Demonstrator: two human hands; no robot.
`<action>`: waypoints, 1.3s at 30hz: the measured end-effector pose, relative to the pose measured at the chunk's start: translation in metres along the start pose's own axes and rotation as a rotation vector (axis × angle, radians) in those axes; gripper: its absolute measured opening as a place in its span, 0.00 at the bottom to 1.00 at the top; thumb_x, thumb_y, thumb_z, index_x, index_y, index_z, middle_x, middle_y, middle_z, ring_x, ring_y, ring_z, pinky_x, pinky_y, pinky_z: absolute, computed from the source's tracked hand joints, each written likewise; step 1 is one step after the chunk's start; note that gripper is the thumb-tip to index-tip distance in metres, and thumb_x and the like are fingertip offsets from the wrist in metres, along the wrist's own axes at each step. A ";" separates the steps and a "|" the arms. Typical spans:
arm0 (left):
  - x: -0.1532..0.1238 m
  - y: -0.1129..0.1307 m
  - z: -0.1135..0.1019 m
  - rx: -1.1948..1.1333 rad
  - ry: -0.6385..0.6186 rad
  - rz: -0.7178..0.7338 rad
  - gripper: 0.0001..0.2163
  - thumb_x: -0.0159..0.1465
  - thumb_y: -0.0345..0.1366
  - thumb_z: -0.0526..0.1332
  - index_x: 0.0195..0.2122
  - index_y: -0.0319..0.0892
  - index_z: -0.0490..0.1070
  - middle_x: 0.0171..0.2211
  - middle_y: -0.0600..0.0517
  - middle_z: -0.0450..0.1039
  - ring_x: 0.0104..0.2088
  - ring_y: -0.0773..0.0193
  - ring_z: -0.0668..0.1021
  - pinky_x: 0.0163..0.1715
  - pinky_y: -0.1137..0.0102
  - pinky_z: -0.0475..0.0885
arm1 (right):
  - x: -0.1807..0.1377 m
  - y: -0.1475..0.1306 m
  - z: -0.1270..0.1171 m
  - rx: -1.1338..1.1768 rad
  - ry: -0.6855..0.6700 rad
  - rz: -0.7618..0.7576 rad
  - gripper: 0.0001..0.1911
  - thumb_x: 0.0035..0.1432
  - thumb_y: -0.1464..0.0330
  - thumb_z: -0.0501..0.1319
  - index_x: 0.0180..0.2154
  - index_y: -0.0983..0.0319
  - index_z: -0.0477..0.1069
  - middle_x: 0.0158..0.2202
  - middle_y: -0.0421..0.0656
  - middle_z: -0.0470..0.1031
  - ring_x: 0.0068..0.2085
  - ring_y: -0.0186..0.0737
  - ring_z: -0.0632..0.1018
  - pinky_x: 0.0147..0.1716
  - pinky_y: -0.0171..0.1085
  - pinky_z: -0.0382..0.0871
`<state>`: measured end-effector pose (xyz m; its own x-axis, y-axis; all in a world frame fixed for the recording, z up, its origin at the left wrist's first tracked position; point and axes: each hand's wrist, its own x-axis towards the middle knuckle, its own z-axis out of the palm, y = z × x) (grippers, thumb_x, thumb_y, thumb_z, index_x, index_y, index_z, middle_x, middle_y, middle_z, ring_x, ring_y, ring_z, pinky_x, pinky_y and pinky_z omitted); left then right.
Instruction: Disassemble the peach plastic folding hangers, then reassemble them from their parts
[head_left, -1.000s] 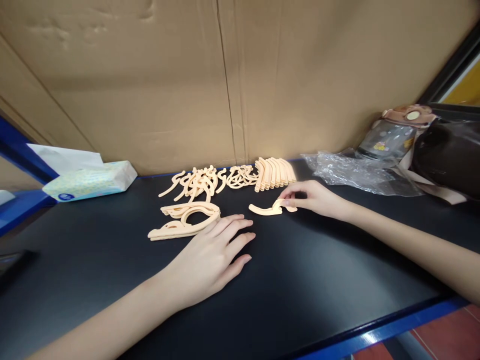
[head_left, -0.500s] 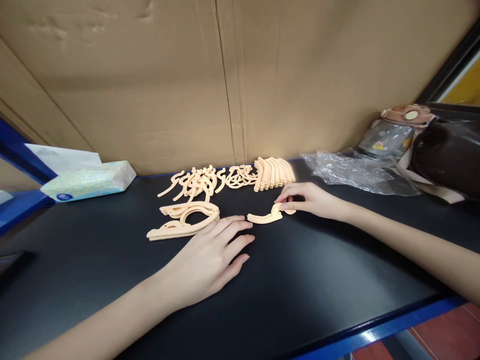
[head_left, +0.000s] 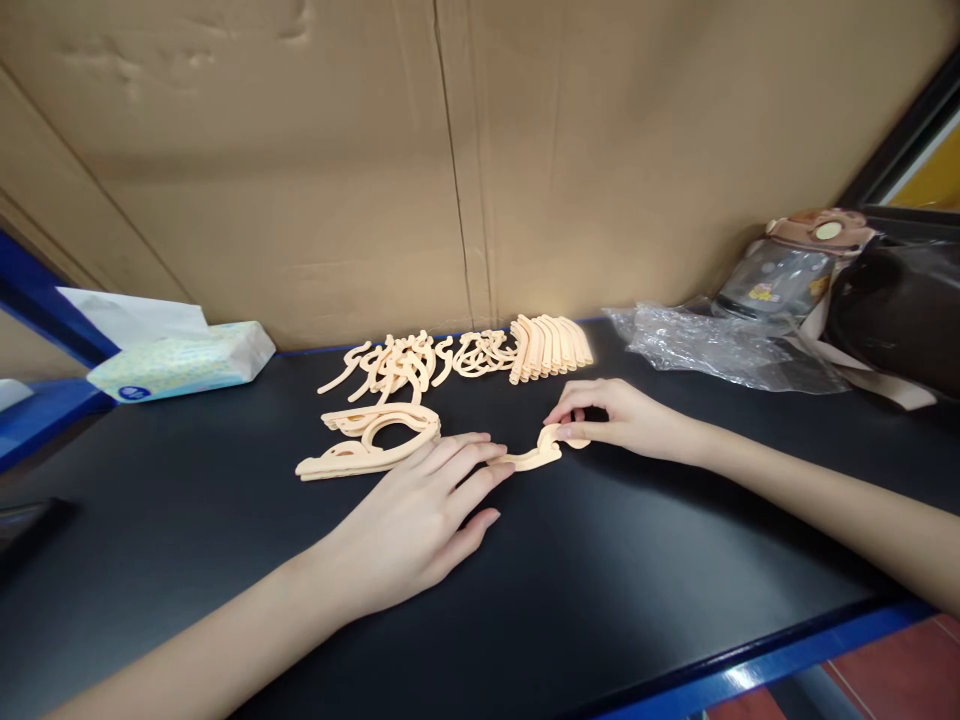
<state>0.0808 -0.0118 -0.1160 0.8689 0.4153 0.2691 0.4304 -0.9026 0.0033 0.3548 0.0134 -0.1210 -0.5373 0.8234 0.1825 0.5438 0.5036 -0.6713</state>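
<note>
My right hand (head_left: 611, 420) pinches one end of a curved, cream-coloured plastic hanger piece (head_left: 536, 459) with thumb and fingertips. The other end reaches the fingertips of my left hand (head_left: 431, 510), which rests on the dark table with its fingers spread. Just beyond that hand, folded plastic hangers (head_left: 341, 465) lie together, partly hidden by its knuckles. Loose hook pieces (head_left: 397, 365) form a pile behind them. Several thin curved pieces (head_left: 481, 355) and a row of hanger arms (head_left: 551, 350) lie to the right of the hooks.
A tissue pack (head_left: 184, 362) sits at the left, a dark object (head_left: 30, 525) near the left edge. Crumpled clear plastic (head_left: 720, 345), a strapped transparent bottle (head_left: 780, 270) and a dark bag (head_left: 900, 320) occupy the back right. Cardboard (head_left: 337, 180) stands behind the table (head_left: 637, 600).
My right hand has moved slightly toward me with the hanger piece, so its left end now meets my left fingertips. My left hand has hardly moved.
</note>
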 end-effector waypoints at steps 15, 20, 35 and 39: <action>0.001 -0.001 -0.004 -0.111 0.064 0.064 0.11 0.66 0.33 0.52 0.47 0.42 0.69 0.44 0.49 0.74 0.47 0.61 0.73 0.53 0.64 0.64 | -0.010 -0.023 0.018 -0.069 -0.034 -0.063 0.14 0.60 0.58 0.58 0.39 0.59 0.76 0.33 0.40 0.74 0.34 0.34 0.73 0.39 0.37 0.62; 0.001 -0.001 -0.003 -0.133 0.099 0.039 0.09 0.66 0.32 0.53 0.44 0.42 0.70 0.42 0.51 0.74 0.46 0.63 0.73 0.53 0.65 0.63 | -0.010 -0.026 0.016 -0.020 -0.051 -0.019 0.14 0.59 0.58 0.58 0.38 0.60 0.76 0.34 0.41 0.74 0.33 0.34 0.73 0.38 0.37 0.63; 0.028 -0.029 -0.020 0.066 0.102 -0.215 0.10 0.66 0.35 0.51 0.38 0.41 0.72 0.36 0.48 0.73 0.40 0.59 0.72 0.42 0.64 0.67 | -0.006 -0.013 0.007 0.012 -0.004 0.063 0.14 0.59 0.59 0.58 0.37 0.61 0.76 0.33 0.42 0.74 0.32 0.35 0.72 0.34 0.35 0.66; 0.058 -0.058 -0.029 0.177 0.048 -0.339 0.11 0.64 0.36 0.51 0.36 0.41 0.72 0.35 0.48 0.72 0.40 0.56 0.72 0.38 0.65 0.67 | -0.007 -0.013 0.005 0.006 -0.003 0.054 0.13 0.60 0.60 0.57 0.37 0.61 0.75 0.33 0.41 0.74 0.31 0.34 0.72 0.33 0.34 0.65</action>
<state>0.0986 0.0615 -0.0725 0.6592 0.6777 0.3257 0.7308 -0.6794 -0.0654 0.3484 -0.0002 -0.1177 -0.5092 0.8486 0.1432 0.5681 0.4565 -0.6848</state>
